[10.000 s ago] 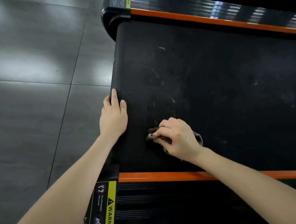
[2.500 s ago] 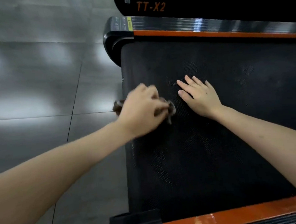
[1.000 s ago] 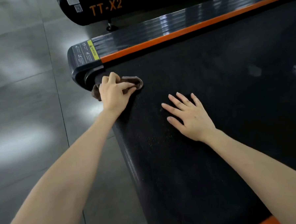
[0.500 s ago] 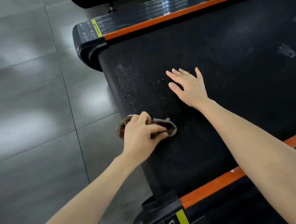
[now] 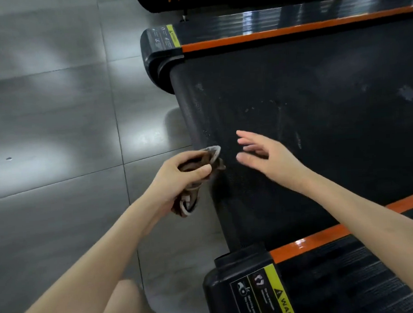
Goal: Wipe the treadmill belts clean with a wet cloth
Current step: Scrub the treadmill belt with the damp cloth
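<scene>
The left hand (image 5: 177, 175) is clenched round a bunched brown cloth (image 5: 196, 166) at the rear edge of the treadmill belt (image 5: 319, 138) — one end pokes out by the thumb, the other hangs below the palm over the grey tiled floor (image 5: 56, 140). The right hand (image 5: 270, 157) is just beside it above the belt, fingers spread and empty, slightly blurred. Pale smudges mark the belt — orange strips (image 5: 290, 31) edge both sides.

Brown cloth (image 5: 196, 166) bunched in left hand (image 5: 178, 177) beside treadmill belt (image 5: 318, 126), right hand (image 5: 267, 155) spread nearby.
</scene>
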{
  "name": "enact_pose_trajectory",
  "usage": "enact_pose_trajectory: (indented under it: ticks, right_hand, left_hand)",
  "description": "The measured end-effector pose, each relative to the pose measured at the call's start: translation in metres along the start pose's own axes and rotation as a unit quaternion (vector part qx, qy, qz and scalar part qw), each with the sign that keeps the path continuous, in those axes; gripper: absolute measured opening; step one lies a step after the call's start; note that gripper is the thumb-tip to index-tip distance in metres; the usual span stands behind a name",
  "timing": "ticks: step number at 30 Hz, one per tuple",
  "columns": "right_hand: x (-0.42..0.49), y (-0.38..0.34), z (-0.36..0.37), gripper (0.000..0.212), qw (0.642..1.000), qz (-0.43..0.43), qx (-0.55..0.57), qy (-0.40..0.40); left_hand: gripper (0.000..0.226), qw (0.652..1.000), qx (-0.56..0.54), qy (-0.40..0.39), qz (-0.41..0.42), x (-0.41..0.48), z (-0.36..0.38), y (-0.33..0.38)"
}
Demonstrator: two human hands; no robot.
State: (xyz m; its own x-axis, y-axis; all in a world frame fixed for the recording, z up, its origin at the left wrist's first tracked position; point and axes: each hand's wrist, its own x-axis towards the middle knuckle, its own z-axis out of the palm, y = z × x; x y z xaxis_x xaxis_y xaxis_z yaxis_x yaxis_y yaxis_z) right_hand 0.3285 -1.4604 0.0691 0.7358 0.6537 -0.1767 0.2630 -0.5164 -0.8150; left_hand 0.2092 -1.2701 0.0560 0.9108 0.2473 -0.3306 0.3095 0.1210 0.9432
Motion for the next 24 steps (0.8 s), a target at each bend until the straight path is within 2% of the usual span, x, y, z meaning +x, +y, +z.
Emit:
enact_pose_trajectory:
  ticks: [3, 5, 7, 10, 12, 18, 20, 24]
  right_hand:
    - [-0.006, -0.029, 0.026, 0.080, 0.997, -0.032, -0.019, -0.061]
    - [-0.004, -0.045, 0.045, 0.086, 0.995, -0.052, -0.021, -0.077]
    - [0.002, -0.056, 0.064, 0.076, 0.994, -0.066, -0.028, -0.076]
    - [0.016, -0.068, 0.084, 0.031, 0.994, -0.090, -0.023, -0.061]
    - [0.027, -0.074, 0.094, 0.015, 0.992, -0.106, 0.001, -0.071]
    - [0.054, -0.108, 0.116, 0.003, 0.978, -0.107, 0.088, -0.153]
    - [0.057, -0.122, 0.124, 0.003, 0.976, -0.092, 0.097, -0.170]
    - [0.049, -0.155, 0.143, 0.007, 0.972, -0.071, 0.100, -0.202]
  left_hand:
    - [0.065, 1.000, -0.023, -0.005, 0.001, -0.003, -0.020, 0.002]
    - [0.073, 1.000, -0.025, -0.013, -0.011, -0.010, -0.031, 0.003]
    - [0.076, 0.999, -0.045, -0.019, -0.011, -0.017, -0.045, 0.001]
    - [0.071, 0.997, -0.073, -0.005, 0.009, -0.031, -0.073, -0.005]
    - [0.062, 0.995, -0.095, 0.018, 0.019, -0.041, -0.093, -0.013]
    - [0.044, 0.993, -0.075, 0.080, 0.039, -0.079, -0.127, -0.025]
    - [0.038, 0.990, -0.045, 0.129, 0.030, -0.098, -0.130, -0.018]
    - [0.039, 0.968, -0.004, 0.250, 0.018, -0.137, -0.126, -0.009]
